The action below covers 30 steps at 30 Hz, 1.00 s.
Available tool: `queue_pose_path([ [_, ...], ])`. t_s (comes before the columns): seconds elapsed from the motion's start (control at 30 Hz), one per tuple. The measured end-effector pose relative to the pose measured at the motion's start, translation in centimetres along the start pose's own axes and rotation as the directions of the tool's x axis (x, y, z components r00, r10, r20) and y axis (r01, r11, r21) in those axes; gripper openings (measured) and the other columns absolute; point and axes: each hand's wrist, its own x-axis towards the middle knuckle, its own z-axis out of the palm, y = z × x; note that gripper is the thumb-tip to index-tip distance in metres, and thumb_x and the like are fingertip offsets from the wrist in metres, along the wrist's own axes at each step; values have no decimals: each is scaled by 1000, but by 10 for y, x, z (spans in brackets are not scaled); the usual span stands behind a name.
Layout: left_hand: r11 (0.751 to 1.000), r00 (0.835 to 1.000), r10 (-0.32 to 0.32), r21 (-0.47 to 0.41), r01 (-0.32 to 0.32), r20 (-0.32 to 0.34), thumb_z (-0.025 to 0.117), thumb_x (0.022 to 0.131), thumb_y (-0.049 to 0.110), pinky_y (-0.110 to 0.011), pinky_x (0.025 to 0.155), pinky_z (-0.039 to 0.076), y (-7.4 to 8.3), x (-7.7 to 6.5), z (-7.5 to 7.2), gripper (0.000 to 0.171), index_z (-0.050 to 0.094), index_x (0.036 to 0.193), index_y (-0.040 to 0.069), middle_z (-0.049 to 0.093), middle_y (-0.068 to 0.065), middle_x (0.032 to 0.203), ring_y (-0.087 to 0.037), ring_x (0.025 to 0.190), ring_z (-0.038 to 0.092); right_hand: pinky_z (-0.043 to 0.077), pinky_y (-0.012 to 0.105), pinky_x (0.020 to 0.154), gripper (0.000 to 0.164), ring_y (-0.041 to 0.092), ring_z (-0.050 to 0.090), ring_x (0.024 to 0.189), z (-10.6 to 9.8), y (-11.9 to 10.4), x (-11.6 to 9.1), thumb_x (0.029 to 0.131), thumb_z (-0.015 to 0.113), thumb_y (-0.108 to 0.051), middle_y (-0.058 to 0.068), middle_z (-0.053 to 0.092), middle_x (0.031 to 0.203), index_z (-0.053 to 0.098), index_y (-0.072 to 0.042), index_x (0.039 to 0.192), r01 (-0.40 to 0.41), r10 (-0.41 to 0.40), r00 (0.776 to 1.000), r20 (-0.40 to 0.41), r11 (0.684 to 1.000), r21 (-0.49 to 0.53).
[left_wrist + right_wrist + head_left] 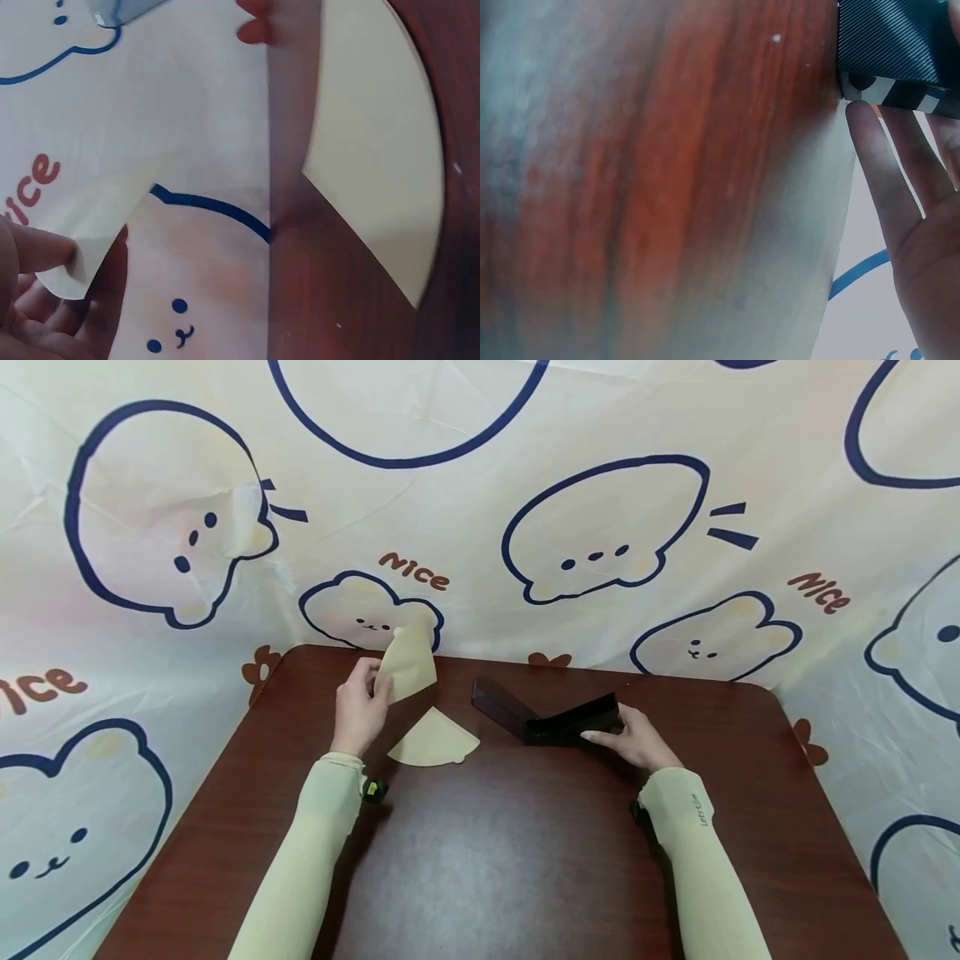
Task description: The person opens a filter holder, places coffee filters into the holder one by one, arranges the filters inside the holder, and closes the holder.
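The fingers of the left hand (pixel 358 708) pinch one cream paper piece (pixel 410 664), which is raised near the far edge of the surface (pixel 480 860), toward its far left corner. A second, fan-shaped piece (pixel 433 741) lies flat just beside, nearer to the front edge. The right hand (pixel 637 739) grips one end of an opened black case (pixel 572 723) between thumb and fingers (these almost straight), toward the far right corner. Around the dark brown surface hangs a pale sheet (pixel 465 518) with printed animal faces.
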Motion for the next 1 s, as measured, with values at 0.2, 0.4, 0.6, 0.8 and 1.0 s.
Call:
queue_pose_path([
  [0.2,991,995,99,-96,-98,0,59,96,17,-33,72,50,13,2,-1,20,59,113,9,70,-8,111,-19,92,66,44,45,92,51,23,54,105,1,0,1,77,72,-56,2,61,118,57,-23,112,-3,3,1000,-2,1000,-1],
  [0.4,964,980,200,-180,-197,-4,60,95,16,-22,72,46,36,4,4,19,60,112,6,70,-8,109,-17,92,63,44,43,91,49,23,53,102,1,0,2,78,73,-53,3,61,116,57,-21,112,2,-2,1000,-9,1000,-2],
  [0.6,939,967,250,-258,-228,55,62,94,14,-27,81,49,59,5,17,19,61,112,7,69,-7,109,-15,100,63,44,42,89,54,22,54,100,2,0,1,77,71,-57,5,62,115,58,-19,113,8,-8,1000,-8,1000,-8],
  [0.8,917,947,305,-298,-264,102,63,92,9,-34,80,51,79,6,29,24,61,115,6,67,-11,111,-20,101,64,44,42,89,51,22,54,100,1,-1,0,77,72,-55,4,62,114,58,-19,111,-9,9,1000,-11,1000,1],
  [1.0,900,920,353,-331,-284,170,62,93,11,-34,79,50,98,5,41,24,60,116,10,67,-7,112,-18,98,64,44,41,89,43,22,55,101,0,-2,0,81,73,-48,3,62,114,58,-20,110,-4,4,1000,-8,1000,0],
])
